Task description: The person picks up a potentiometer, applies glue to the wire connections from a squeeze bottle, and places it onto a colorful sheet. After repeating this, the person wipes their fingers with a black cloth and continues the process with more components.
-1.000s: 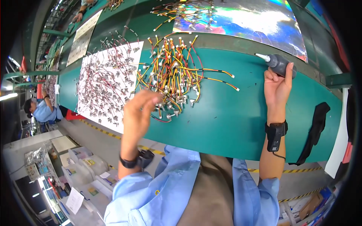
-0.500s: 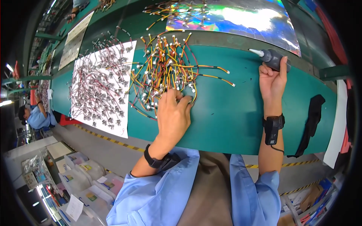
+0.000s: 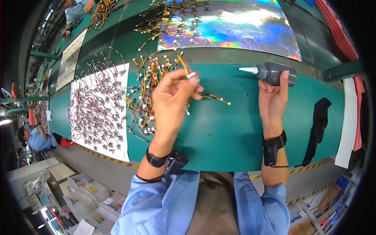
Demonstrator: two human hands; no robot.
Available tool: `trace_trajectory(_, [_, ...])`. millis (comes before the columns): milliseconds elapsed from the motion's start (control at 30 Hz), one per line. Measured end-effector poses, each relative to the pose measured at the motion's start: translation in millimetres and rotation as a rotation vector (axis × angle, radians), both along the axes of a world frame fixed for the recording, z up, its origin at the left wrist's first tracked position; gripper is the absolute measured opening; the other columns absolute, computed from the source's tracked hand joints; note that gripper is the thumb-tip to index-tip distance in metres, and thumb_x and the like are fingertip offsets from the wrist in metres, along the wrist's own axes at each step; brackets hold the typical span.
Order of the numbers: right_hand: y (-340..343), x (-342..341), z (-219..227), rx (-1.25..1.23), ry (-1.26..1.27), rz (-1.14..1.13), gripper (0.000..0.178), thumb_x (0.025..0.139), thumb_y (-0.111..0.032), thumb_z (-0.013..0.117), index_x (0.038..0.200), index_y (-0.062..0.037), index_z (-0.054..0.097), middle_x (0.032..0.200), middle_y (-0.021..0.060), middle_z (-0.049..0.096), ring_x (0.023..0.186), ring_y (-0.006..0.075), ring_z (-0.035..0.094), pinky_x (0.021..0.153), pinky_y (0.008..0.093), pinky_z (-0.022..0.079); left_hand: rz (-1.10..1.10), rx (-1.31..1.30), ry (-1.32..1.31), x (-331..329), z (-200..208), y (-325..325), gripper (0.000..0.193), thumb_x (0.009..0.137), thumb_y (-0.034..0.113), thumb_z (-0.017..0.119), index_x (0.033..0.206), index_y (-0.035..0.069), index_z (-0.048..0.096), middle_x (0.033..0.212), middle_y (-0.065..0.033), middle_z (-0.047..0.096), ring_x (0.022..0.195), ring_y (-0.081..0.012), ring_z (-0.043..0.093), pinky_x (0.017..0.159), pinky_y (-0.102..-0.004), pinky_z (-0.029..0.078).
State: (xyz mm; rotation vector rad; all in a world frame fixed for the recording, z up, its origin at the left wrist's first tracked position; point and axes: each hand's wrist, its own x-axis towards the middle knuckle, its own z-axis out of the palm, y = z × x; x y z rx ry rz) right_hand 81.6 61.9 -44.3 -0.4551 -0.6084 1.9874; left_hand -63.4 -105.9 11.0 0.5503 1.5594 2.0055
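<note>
My left hand point(image 3: 172, 94) is raised over the green bench and pinches a wired connector point(image 3: 191, 75), whose short yellow and red leads stick up from the fingertips. Beneath and left of that hand spreads a heap of similar yellow, red and black wire harnesses point(image 3: 147, 92) with small white plugs. Wrapped by the fingers of my right hand point(image 3: 273, 94) is a dark squeeze bottle point(image 3: 277, 73), lying nearly level. Its pale pointed nozzle point(image 3: 247, 70) aims left, toward the connector but apart from it.
On the left, a white sheet point(image 3: 122, 137) bears many dark-wired parts. Beyond the bench's far edge, a shiny holographic sheet point(image 3: 235, 31) holds more harnesses. A black strap point(image 3: 319, 125) lies at right. Other people point(image 3: 37, 137) work at far left.
My left hand has lifted out of the harness heap with a connector pinched in its fingers. The bottle in my right hand has levelled and sits further left in view.
</note>
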Motion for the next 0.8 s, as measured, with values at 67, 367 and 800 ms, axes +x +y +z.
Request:
trace_trajectory(67, [-9, -3, 10, 0.112, -0.073, -0.043, 0.031, 0.09, -0.03, 0.05, 0.106, -0.0035, 0.05, 0.1, 0.0122, 0.057, 0.054, 0.0062, 0.034, 0.055, 0.0227, 0.034, -0.063, -0.023, -0.011, 0, -20, 9, 0.019, 0.081, -0.001, 0.058, 0.099, -0.005, 0.054, 0.089, -0.0122, 0.061, 0.072, -0.0166, 0.062, 0.06, -0.0247, 0.052])
trace_trajectory(367, [-33, 3, 12, 0.513, -0.254, -0.064, 0.061, 0.084, -0.042, 0.056, 0.125, -0.0015, 0.035, 0.12, 0.0181, 0.047, 0.082, 0.0135, 0.051, 0.071, 0.0265, 0.042, -0.109, 0.039, -0.028, 15, -49, 9, 0.016, 0.079, -0.01, 0.055, 0.095, -0.007, 0.054, 0.102, -0.0117, 0.052, 0.084, -0.0218, 0.063, 0.07, -0.0276, 0.055])
trace_trajectory(800, [-52, -2, 18, 0.722, -0.418, -0.153, 0.077, 0.074, -0.047, 0.066, 0.125, 0.001, 0.034, 0.114, 0.0168, 0.05, 0.107, 0.0242, 0.05, 0.09, 0.0345, 0.043, -0.066, 0.042, 0.041, 15, -45, 6, 0.017, 0.075, -0.016, 0.055, 0.09, -0.008, 0.055, 0.105, -0.0114, 0.046, 0.083, -0.0187, 0.062, 0.072, -0.0246, 0.055])
